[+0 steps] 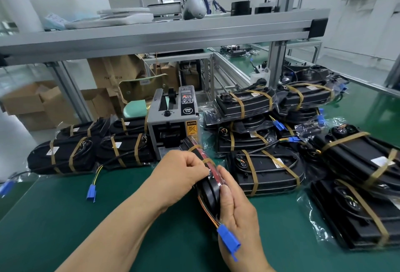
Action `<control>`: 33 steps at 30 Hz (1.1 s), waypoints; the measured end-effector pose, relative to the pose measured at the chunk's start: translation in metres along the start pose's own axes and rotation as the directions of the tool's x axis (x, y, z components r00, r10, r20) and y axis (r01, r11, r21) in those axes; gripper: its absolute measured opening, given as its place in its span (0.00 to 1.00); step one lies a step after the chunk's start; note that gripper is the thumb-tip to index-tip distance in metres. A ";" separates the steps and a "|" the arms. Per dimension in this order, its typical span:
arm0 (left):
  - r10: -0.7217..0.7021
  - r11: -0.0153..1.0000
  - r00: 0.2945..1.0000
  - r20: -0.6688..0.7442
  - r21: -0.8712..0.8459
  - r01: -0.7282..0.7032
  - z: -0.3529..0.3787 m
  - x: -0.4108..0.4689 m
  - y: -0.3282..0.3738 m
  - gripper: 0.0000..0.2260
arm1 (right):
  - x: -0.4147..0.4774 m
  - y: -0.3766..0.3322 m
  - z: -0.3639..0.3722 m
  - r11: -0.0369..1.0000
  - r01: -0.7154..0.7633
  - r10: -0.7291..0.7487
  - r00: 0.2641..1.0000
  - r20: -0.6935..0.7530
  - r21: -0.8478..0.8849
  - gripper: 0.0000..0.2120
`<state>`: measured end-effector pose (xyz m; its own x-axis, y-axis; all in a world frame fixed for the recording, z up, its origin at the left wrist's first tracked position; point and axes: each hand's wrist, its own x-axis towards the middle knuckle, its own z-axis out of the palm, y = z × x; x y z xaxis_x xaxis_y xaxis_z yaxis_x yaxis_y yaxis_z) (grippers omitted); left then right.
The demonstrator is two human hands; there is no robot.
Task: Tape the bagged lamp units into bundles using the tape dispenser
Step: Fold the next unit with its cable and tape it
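Head: two hands [184,170] [240,213] on one bundle [209,193]

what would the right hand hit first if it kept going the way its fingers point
The right hand would probably meet the taped bundles just right of the tape dispenser; depth unclear.

This is a factory packing station. A green-matted work table [65,217] under a silver aluminium-profile shelf [173,35] carries a grey electric tape dispenser [173,120] and heaps of black bagged lamp units [266,172] bound in brown tape. Brown cardboard cartons [23,102] stand behind.
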<state>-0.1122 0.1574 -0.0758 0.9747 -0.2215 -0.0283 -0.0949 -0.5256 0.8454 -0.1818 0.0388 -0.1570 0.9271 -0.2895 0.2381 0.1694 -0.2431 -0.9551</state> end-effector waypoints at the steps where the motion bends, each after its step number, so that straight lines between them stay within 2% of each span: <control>1: 0.000 1.000 1.000 -0.004 0.001 0.000 0.000 0.000 0.000 0.09 | 0.000 0.000 0.000 1.000 0.004 -0.004 1.000 0.004 -0.003 0.18; 13: -0.020 0.999 0.999 -0.031 -0.040 0.019 0.002 -0.006 0.004 0.09 | 0.001 0.003 -0.001 1.000 -0.010 0.010 1.000 0.017 0.015 0.18; 22: 0.015 1.000 0.998 -0.055 -0.010 -0.015 0.005 -0.004 -0.010 0.07 | 0.001 0.004 0.001 1.000 -0.005 0.005 1.000 -0.003 0.025 0.19; 30: 0.004 0.995 0.975 -0.223 -0.096 -0.025 0.021 -0.001 -0.018 0.11 | 0.002 0.001 -0.001 1.000 -0.012 0.012 1.000 0.004 -0.006 0.21; 33: 0.037 0.996 0.988 -0.152 -0.076 -0.049 0.017 -0.001 -0.020 0.10 | 0.003 0.001 -0.003 1.000 -0.026 0.026 1.000 0.004 0.000 0.20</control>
<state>-0.1144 0.1539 -0.1019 0.9900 -0.1129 0.0846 -0.1269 -0.4502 0.8839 -0.1799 0.0352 -0.1571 0.9325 -0.2919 0.2125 0.1452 -0.2356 -0.9609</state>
